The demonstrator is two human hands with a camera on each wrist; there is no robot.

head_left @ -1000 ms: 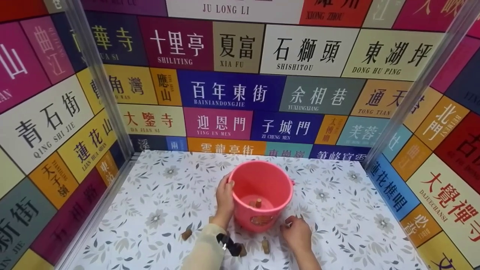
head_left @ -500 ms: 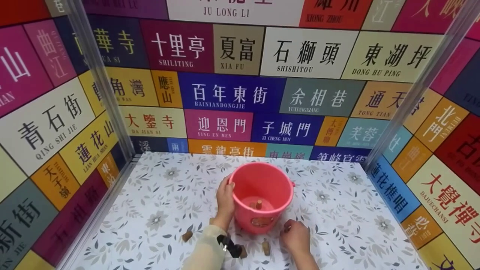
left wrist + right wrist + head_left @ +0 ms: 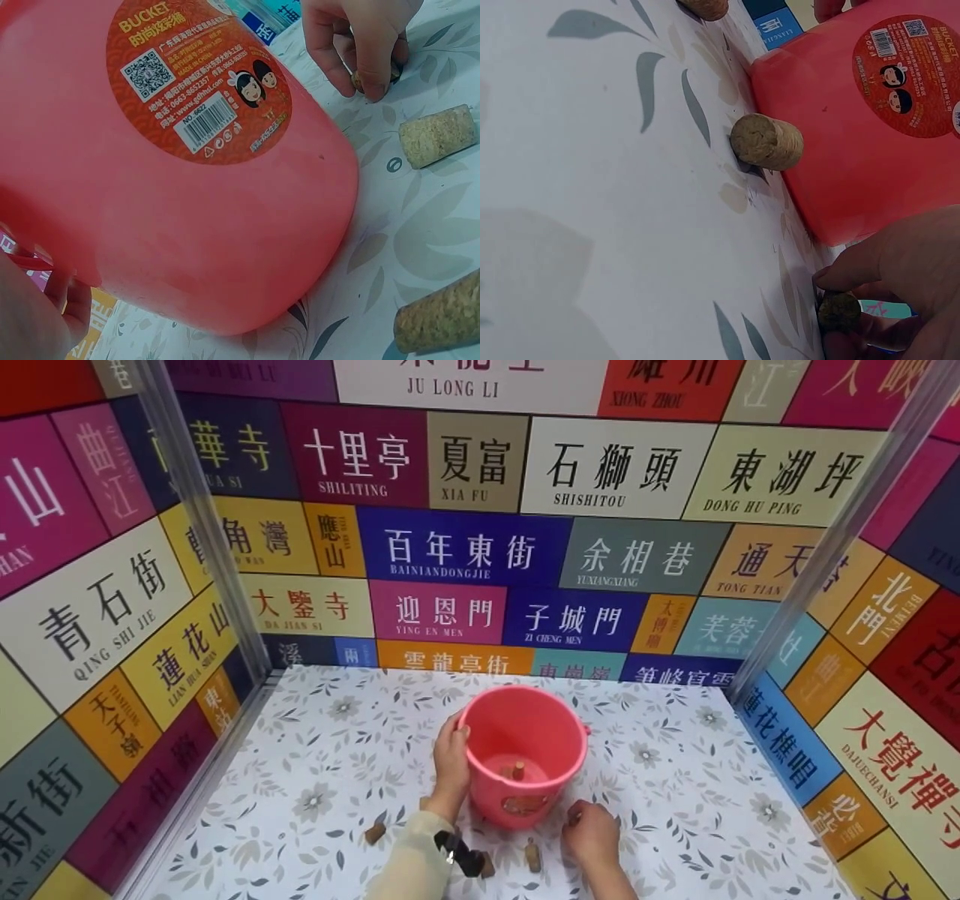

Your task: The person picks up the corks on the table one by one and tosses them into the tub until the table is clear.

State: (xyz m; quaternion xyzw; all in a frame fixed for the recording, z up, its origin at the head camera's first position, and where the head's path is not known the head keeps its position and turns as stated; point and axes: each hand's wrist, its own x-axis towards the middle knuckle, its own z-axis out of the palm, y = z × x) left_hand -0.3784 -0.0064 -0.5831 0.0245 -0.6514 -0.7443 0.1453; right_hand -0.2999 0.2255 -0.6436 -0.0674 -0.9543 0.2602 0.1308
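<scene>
A pink plastic bucket (image 3: 484, 804) stands on the table, a few corks (image 3: 518, 769) visible at its bottom. My left hand (image 3: 450, 761) grips its rim on the left side, the thumb over the edge. To the right of the bucket's base, my right hand (image 3: 592, 834) is low at the tabletop. In the right wrist view its thumb and fingers pinch a cork (image 3: 840, 311), whose end face shows. Another cork (image 3: 532, 856) lies in front of the bucket, between the two arms.
More corks lie at the left (image 3: 375, 832) and beside the left wrist's black strap (image 3: 459, 853). The table has a white leaf-patterned cover (image 3: 300, 750). Walls with colourful sign panels (image 3: 465, 544) enclose it at the back and both sides.
My right hand's fingers have curled in around a cork on the table, and the hand has shifted very slightly left. The left hand and the bucket stay put.
</scene>
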